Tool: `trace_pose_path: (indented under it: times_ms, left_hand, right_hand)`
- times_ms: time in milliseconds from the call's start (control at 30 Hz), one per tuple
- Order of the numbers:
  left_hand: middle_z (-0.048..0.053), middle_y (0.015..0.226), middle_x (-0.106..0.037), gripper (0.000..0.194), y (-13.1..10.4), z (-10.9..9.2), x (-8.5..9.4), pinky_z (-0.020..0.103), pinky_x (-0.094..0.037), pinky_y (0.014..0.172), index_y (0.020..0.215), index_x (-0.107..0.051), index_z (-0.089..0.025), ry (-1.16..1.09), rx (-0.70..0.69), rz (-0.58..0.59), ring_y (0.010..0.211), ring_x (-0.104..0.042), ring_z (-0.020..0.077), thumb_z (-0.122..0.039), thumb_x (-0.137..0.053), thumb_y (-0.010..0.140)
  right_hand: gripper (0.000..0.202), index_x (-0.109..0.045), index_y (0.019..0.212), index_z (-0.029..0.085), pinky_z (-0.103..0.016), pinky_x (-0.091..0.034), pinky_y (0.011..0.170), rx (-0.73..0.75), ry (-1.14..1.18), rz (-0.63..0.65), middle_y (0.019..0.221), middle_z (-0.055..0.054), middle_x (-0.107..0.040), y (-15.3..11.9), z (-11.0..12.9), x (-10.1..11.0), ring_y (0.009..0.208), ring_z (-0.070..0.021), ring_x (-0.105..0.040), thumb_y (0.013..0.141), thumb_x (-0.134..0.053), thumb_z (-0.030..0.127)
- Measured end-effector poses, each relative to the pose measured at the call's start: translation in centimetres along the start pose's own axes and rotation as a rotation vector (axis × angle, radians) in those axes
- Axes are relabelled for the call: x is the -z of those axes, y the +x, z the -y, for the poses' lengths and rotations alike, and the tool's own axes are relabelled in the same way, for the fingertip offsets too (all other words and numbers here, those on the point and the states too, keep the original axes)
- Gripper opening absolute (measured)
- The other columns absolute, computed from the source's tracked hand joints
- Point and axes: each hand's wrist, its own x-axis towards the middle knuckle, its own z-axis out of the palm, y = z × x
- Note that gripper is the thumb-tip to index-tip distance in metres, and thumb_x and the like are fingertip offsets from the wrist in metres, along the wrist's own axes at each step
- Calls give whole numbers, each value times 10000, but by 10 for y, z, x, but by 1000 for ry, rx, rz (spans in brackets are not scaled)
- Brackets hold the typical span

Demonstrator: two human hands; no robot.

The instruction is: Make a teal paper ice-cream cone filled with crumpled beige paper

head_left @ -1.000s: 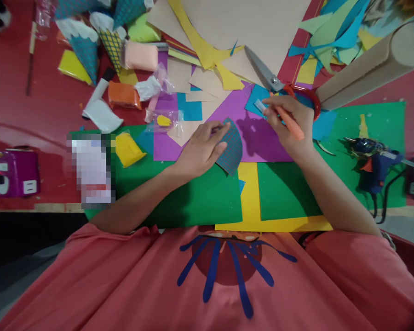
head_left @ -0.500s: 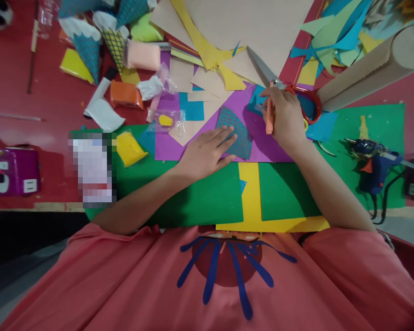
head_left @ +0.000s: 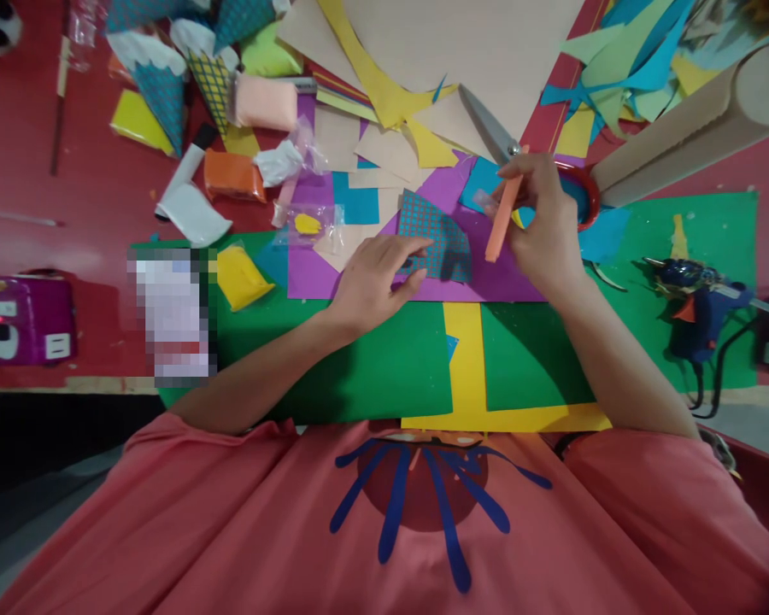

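Observation:
My right hand [head_left: 544,226] grips an orange marker [head_left: 505,213] that slants down to the left above the purple sheet [head_left: 493,278]. Beyond that hand lie the scissors [head_left: 496,128] with red handles, partly hidden by it. A blue fan-shaped paper piece [head_left: 445,243] with a grid of lines rests on the purple sheet. My left hand [head_left: 378,278] is at the lower left side of this piece, its fingers apart and slightly curled, fingertips over the piece's edge. Whether they touch it I cannot tell.
Decorated paper cones [head_left: 160,81] and clay packets [head_left: 234,175] lie at the upper left. A phone-like object [head_left: 176,316] is at the left. On the right are a cardboard tube [head_left: 685,128], paper scraps [head_left: 634,77] and a glue gun [head_left: 701,316].
My left hand has lifted and curled its fingers, and the gridded piece has turned slightly. My right hand has shifted a little right, with the marker more tilted.

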Motion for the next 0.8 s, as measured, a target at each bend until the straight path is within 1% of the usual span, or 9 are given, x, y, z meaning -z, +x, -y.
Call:
trace_pose_path:
  times_ms: [67,167,267,333,433,567,700,767,800]
  left_hand:
    - [79,1097,-719,447,-1,1,-2,342,-490,908,1333,-526,-184,-22,-40,-4,1027,-664,201,-482,-412,1020]
    - [74,1113,-728,467,-3,0,-5,326,-490,881,1355,-504,-206,-15,-205,35,1025,-678,198,-512,-434,1010]
    - [62,1066,-748,360,-4,-5,-7,300,-482,807,1275,-563,-222,7,-378,48,970,-701,180,-448,-440,1024]
    - [44,967,-759,292,-5,-8,-7,287,-472,755,1198,-600,-219,22,-401,9,877,-711,163,-395,-434,1034]
    - [13,797,-743,262,-4,-11,-6,269,-458,681,1076,-631,-201,25,-324,-46,715,-693,140,-373,-438,1037]
    - [17,880,-769,234,-6,-11,-3,259,-500,728,1035,-635,-201,-49,-182,-75,750,-711,131,-386,-494,1016]
    - [23,953,-768,281,-8,-11,-2,251,-546,746,1087,-610,-209,-177,35,-66,826,-737,135,-455,-506,998]
    - [26,957,-767,292,-9,-12,-3,243,-556,718,1097,-593,-208,-234,103,-52,808,-741,131,-467,-501,996]
    - [28,956,-767,293,-9,-13,-3,238,-559,704,1093,-585,-206,-247,110,-46,785,-741,125,-468,-494,999]
  right_hand:
    - [256,-521,1053,257,-309,-549,768,-5,221,32,948,-6,-638,-11,14,1,814,-150,-650,855,-668,186]
    - [282,-566,996,248,-300,-568,784,-47,526,198,950,-3,-633,-31,28,-2,848,-145,-658,817,-766,334]
    - [298,-591,985,233,-273,-572,798,-85,689,305,905,12,-631,-48,31,-9,844,-124,-661,792,-802,318]
    - [331,-588,999,234,-247,-569,774,-116,772,322,869,27,-633,-54,30,-13,812,-107,-657,775,-822,302]
    - [388,-577,1015,236,-230,-560,730,-167,833,333,832,36,-633,-56,29,-16,776,-100,-649,749,-844,327]
    - [451,-553,1058,263,-237,-549,683,-177,881,284,837,35,-675,-55,32,-14,731,-105,-659,742,-841,406]
    - [447,-582,1014,255,-247,-482,505,-348,920,180,795,1,-700,-55,34,-9,606,-134,-653,856,-586,673]
    - [517,-610,944,233,-244,-428,428,-432,900,120,699,-3,-654,-54,34,-7,523,-131,-591,866,-479,727]
    - [505,-623,907,227,-238,-409,407,-455,887,94,661,1,-627,-53,33,-7,497,-124,-555,850,-503,714]
